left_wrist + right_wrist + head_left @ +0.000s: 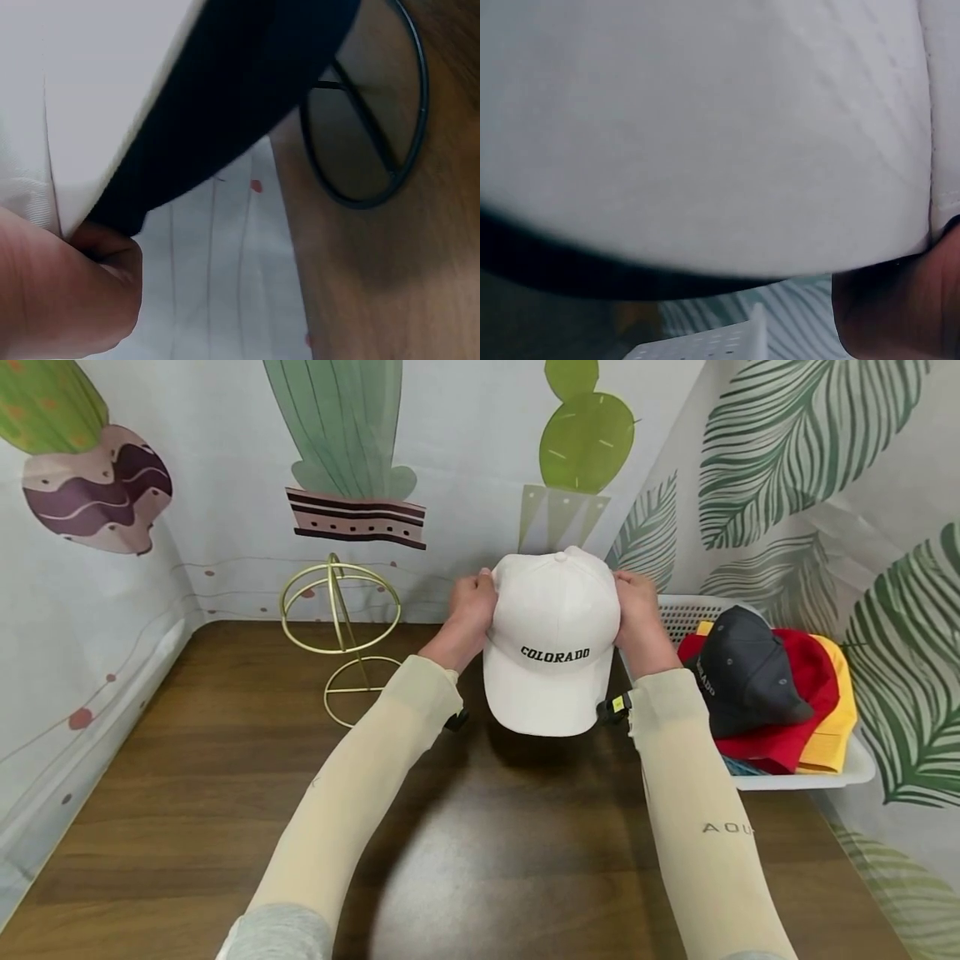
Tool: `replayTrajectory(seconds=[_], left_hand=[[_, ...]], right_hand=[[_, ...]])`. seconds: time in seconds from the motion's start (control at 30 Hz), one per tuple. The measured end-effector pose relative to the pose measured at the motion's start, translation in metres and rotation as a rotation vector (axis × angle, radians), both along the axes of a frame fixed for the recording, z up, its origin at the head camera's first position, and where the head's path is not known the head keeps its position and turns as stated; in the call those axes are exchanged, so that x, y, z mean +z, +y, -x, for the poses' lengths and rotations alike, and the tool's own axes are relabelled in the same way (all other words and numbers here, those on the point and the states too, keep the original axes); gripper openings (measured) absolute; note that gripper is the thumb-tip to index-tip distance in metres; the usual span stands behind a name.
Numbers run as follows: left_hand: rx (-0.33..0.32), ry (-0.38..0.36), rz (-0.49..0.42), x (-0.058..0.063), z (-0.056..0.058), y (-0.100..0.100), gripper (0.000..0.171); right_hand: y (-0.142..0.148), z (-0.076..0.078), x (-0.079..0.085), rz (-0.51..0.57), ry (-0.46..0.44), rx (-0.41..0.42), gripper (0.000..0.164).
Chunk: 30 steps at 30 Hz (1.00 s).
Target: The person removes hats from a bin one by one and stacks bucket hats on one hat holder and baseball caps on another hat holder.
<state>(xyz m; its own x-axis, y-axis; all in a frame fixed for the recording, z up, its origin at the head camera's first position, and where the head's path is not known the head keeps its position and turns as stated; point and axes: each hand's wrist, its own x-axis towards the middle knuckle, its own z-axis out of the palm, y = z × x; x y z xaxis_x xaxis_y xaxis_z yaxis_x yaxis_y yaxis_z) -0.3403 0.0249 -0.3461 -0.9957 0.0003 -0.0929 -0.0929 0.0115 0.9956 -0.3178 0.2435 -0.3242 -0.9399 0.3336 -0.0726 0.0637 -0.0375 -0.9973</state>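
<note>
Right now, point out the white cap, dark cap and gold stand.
White cap point(557, 606), head view: front of crown.
Dark cap point(741, 662), head view: side of crown.
Gold stand point(345, 651), head view: upper ring's near edge.

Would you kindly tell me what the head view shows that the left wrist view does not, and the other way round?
Of these two, only the head view shows the right hand, the black lettering on the white cap, and the basket holding a dark cap with red and yellow items.

Only the left wrist view shows the white cap's dark underside.

Both show the left hand gripping the white cap by its edge, at least part of the wire stand, the wooden table and the printed wall cloth.
</note>
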Motion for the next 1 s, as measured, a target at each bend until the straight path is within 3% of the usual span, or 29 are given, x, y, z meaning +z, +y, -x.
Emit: replayTrajectory(seconds=[0.3,0.47,0.83,0.93,1.0], left_hand=[[-0.017,-0.019,0.029,-0.014,0.005,0.002,0.048],[-0.001,-0.013,0.069,-0.017,0.008,0.002,0.050],[-0.043,-0.038,0.078,-0.024,0.014,-0.004,0.047],[-0.047,-0.038,0.063,-0.025,0.013,-0.005,0.046],[-0.044,-0.038,0.049,-0.025,0.013,-0.005,0.047]], right_hand=[[0.005,0.007,-0.016,-0.020,-0.056,-0.008,0.046],[0.005,0.009,-0.018,-0.001,-0.064,-0.022,0.041],[0.007,0.007,-0.029,0.038,-0.046,-0.010,0.022],[0.006,0.008,-0.031,0.057,-0.030,-0.019,0.033],[0.005,0.010,-0.033,0.045,-0.027,-0.014,0.027]])
